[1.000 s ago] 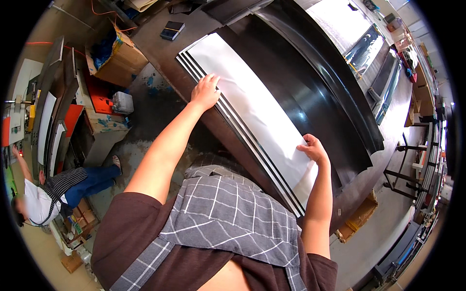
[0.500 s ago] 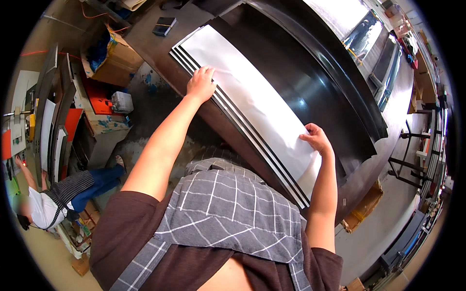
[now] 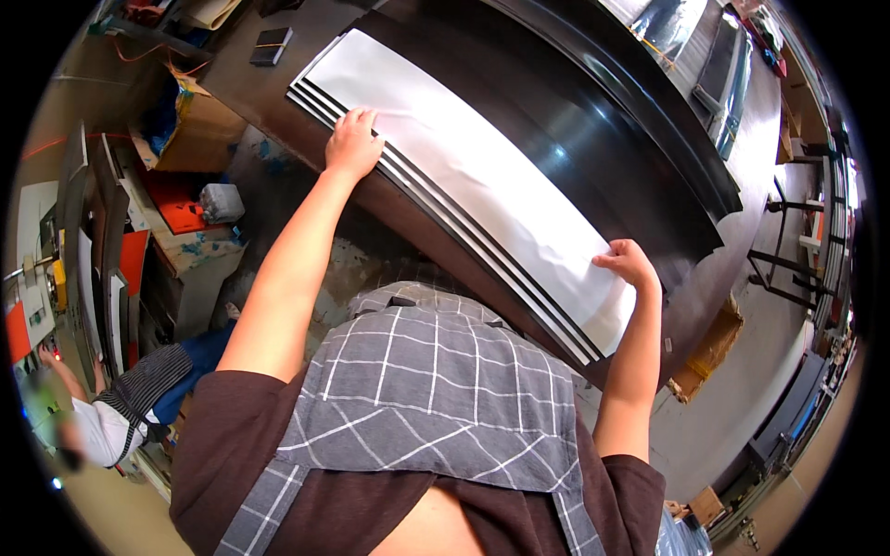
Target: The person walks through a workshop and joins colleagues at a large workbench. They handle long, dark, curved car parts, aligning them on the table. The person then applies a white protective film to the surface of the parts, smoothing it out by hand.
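A long white sheet point(image 3: 464, 153) lies on top of a fanned stack of long strips, whose white and black edges point(image 3: 482, 255) show in steps along the near side. My left hand point(image 3: 353, 145) grips the near edge toward the stack's left end, its fingers bent over the top. On the far edge, close to the right end, my right hand point(image 3: 632, 264) pinches the white sheet between thumb and fingers. Large glossy black sheets point(image 3: 547, 139) lie just beyond the stack.
A dark worktable point(image 3: 250, 102) bears the stack and a small black block point(image 3: 271, 46). Left are a cardboard box point(image 3: 199, 130), a clear plastic container point(image 3: 222, 202) and leaning boards point(image 3: 102, 250). Another person point(image 3: 148, 389) is at the left. A metal rack point(image 3: 788, 250) stands right.
My right hand has moved along the far edge toward the stack's right end. My left hand keeps about the same place on the near edge. The whole view has shifted and turned slightly.
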`<action>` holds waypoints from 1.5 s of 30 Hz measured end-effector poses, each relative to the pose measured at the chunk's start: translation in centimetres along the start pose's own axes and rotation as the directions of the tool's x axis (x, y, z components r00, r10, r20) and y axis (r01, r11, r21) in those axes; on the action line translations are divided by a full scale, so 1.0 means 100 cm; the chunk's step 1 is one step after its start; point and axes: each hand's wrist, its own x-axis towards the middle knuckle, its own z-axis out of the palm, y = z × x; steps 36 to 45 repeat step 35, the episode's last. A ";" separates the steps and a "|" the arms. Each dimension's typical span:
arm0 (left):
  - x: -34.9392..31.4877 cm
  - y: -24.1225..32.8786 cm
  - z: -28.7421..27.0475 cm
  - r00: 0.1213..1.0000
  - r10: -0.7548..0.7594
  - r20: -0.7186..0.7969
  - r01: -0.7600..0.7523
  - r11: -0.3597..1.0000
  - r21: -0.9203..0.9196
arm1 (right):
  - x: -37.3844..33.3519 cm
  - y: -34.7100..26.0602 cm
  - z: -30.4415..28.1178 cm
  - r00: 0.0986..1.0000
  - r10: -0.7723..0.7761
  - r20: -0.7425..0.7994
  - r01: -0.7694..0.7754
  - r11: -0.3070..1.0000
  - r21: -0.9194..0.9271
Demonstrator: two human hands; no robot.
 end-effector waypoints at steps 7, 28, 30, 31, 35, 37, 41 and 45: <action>0.002 0.000 0.002 1.000 0.019 -0.019 -0.019 0.999 0.033 | 0.008 0.009 -0.001 1.000 -0.010 -0.007 0.010 1.000 -0.019; -0.115 0.218 0.080 0.635 0.722 0.274 -0.710 0.686 -0.160 | 0.001 -0.022 0.013 0.991 -0.005 -0.137 -0.019 0.985 -0.171; -0.117 0.223 0.074 0.617 0.723 0.311 -0.710 0.682 -0.177 | -0.002 -0.031 0.024 0.981 0.092 -0.168 -0.131 0.962 -0.241; -0.116 0.218 0.080 0.622 0.722 0.302 -0.706 0.684 -0.183 | -0.016 -0.048 0.032 0.940 0.141 -0.309 -0.233 0.931 -0.282; -0.116 0.217 0.078 0.629 0.717 0.300 -0.719 0.683 -0.128 | -0.008 -0.058 0.123 0.556 -0.194 -0.808 -0.114 0.946 -0.305; -0.116 0.217 0.078 0.629 0.717 0.300 -0.719 0.683 -0.128 | -0.008 -0.058 0.123 0.556 -0.194 -0.808 -0.114 0.946 -0.305; -0.116 0.217 0.078 0.629 0.717 0.300 -0.719 0.683 -0.128 | -0.008 -0.058 0.123 0.556 -0.194 -0.808 -0.114 0.946 -0.305; -0.116 0.217 0.078 0.629 0.717 0.300 -0.719 0.683 -0.128 | -0.008 -0.058 0.123 0.556 -0.194 -0.808 -0.114 0.946 -0.305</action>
